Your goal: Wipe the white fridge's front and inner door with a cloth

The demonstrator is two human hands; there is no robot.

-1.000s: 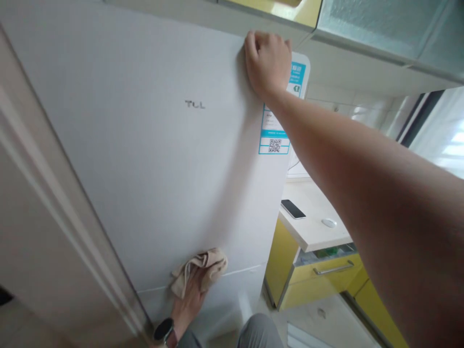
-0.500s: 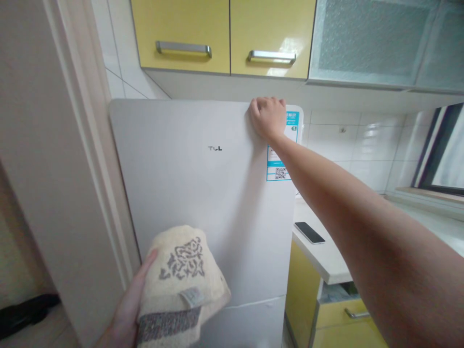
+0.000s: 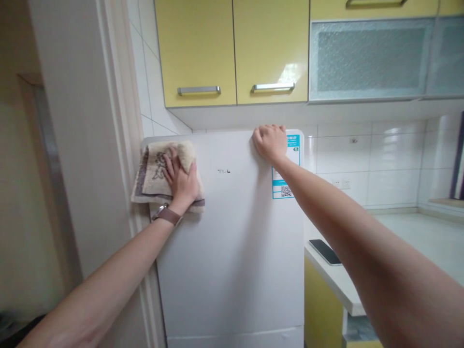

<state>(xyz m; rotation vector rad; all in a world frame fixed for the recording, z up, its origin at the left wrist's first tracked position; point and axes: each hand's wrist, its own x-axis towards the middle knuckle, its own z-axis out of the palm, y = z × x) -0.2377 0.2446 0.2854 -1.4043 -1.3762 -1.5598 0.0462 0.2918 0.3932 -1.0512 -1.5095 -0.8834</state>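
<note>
Against a white refrigerator door [image 3: 224,261], upright along its long axis, the left hand [image 3: 185,184], fingers [image 3: 176,164] spread, is pressing a cloth [image 3: 152,180] near the upper-left corner, patterned face pointing outward, while the right hand [image 3: 271,143] is resting curled over the top edge, fingertips hidden.

the left hand [image 3: 183,181] is spread flat on a folded cloth [image 3: 152,176] and pushes it onto the front of a white fridge [image 3: 217,251]. a watch [image 3: 168,215] with a brown strap sits on the wrist just below that hand. the right hand [image 3: 270,142] is curled at the fridge's top edge, partly over a blue and white sticker [image 3: 282,191]. small letters [image 3: 224,171] are between the hands. yellow cupboards [image 3: 271,48] are above both hands. down and right of the right hand, a phone [image 3: 324,251] lies on a white tabletop [image 3: 409,241].
</note>
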